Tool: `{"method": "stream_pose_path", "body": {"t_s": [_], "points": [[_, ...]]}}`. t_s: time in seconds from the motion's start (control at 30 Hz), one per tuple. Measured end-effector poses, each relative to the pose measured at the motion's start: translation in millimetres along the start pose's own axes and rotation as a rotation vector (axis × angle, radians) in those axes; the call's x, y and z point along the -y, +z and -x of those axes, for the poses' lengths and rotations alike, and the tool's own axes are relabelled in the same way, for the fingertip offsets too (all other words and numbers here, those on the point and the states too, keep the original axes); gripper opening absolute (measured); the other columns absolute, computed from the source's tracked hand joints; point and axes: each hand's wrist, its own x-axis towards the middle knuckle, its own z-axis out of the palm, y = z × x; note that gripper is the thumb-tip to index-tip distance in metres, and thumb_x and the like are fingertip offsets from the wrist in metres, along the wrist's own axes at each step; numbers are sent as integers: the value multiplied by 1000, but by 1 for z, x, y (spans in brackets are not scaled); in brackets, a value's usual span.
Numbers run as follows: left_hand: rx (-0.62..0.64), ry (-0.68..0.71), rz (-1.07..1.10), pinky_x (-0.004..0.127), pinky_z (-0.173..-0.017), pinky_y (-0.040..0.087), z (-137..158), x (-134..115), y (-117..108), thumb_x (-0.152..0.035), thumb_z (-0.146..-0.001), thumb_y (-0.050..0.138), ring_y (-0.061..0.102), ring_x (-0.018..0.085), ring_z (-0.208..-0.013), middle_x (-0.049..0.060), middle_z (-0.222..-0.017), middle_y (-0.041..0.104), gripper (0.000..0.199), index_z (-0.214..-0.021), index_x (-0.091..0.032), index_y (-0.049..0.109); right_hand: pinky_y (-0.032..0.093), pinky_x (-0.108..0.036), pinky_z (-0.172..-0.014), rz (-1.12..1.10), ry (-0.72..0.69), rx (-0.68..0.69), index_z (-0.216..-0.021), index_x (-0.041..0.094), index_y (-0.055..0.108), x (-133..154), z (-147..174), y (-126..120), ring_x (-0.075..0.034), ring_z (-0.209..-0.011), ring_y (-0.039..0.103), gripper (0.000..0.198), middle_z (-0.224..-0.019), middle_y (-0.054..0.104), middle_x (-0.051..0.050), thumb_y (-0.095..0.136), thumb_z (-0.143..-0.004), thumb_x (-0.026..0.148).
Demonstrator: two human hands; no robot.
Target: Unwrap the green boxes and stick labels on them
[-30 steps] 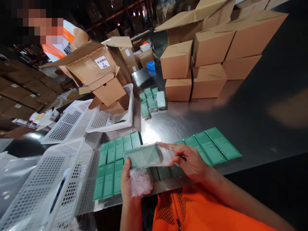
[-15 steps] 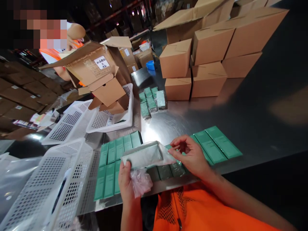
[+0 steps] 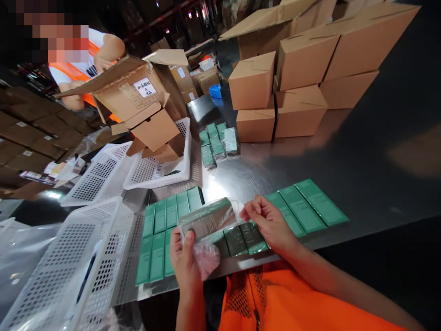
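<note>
My left hand is closed around a small box in clear plastic, its thumb on top. A crumpled pinkish plastic wad bulges below the box, against the same hand. My right hand pinches the loose right end of the clear plastic bag. Rows of green boxes lie on the table at left, partly behind the held box. More green boxes lie side by side near my right hand. Some wrapped boxes are partly hidden beneath my hands.
Brown cartons are stacked at the back right. Small wrapped green boxes sit mid-table. White perforated baskets line the left. An open carton stands behind them, with a co-worker in an orange vest beyond. A blue tape roll lies behind.
My right hand has closed into a tighter pinch on the bag's end, and the plastic there is now gathered. The held box has tilted, showing a darker face.
</note>
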Motion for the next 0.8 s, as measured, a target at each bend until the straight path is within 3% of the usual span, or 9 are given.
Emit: {"method": "stream_pose_path", "body": {"t_s": [0.07, 0.23, 0.3, 0.37, 0.47, 0.6, 0.73, 0.8], "points": [[-10, 4, 3, 20, -48, 49, -1, 0, -1, -47, -50, 94, 61, 13, -55, -4, -71, 69, 53, -87, -22, 66, 41, -24, -63, -89, 16, -14, -71, 21, 37, 0, 0, -2, -15, -68, 56, 58, -67, 57, 2, 82, -80, 56], [9, 33, -2, 20, -52, 51, -2, 1, -3, -48, -55, 92, 62, 13, -58, -3, -73, 69, 50, -89, -22, 66, 41, -23, -55, -127, 252, 60, -96, 20, 56, 0, 2, -8, -15, -67, 55, 53, -85, 63, -2, 78, -78, 65], [13, 57, -23, 20, -54, 50, -2, 2, -4, -48, -56, 91, 62, 13, -60, -3, -75, 70, 49, -89, -22, 67, 39, -23, -54, 11, 239, 119, -95, 18, 62, -3, 3, -8, -14, -65, 51, 54, -79, 60, -1, 72, -81, 69], [15, 81, -38, 19, -56, 50, -2, 3, -4, -48, -57, 91, 62, 12, -62, -3, -75, 69, 48, -88, -21, 67, 35, -23, -52, 159, 224, 162, -82, 17, 63, -6, 4, -7, -14, -61, 46, 52, -70, 55, 0, 70, -82, 69], [5, 104, -60, 19, -59, 51, -1, 5, -5, -48, -58, 91, 62, 12, -64, -2, -77, 69, 47, -89, -21, 66, 34, -25, -54, 292, 156, 87, -66, 17, 57, -8, 3, -4, -14, -60, 43, 54, -65, 51, 1, 75, -77, 67], [4, 100, -79, 21, -58, 52, 1, 8, -6, -49, -58, 90, 62, 13, -64, -2, -79, 69, 49, -91, -22, 66, 40, -25, -59, 181, 71, 35, -71, 18, 57, -5, 3, 0, -14, -63, 50, 50, -68, 57, 1, 79, -77, 63], [37, 80, -80, 21, -60, 52, 1, 9, -7, -48, -61, 89, 62, 12, -63, -2, -79, 70, 47, -92, -22, 66, 43, -24, -55, 41, 95, 47, -78, 21, 49, -5, 7, 4, -17, -64, 61, 53, -77, 66, -3, 74, -82, 68], [48, 29, -48, 20, -56, 51, 0, 8, -7, -48, -60, 90, 61, 11, -58, -3, -74, 69, 48, -91, -22, 66, 46, -25, -57, 35, 60, 71, -78, 22, 46, -5, 10, 4, -21, -72, 66, 54, -71, 64, -1, 71, -84, 69]]}}
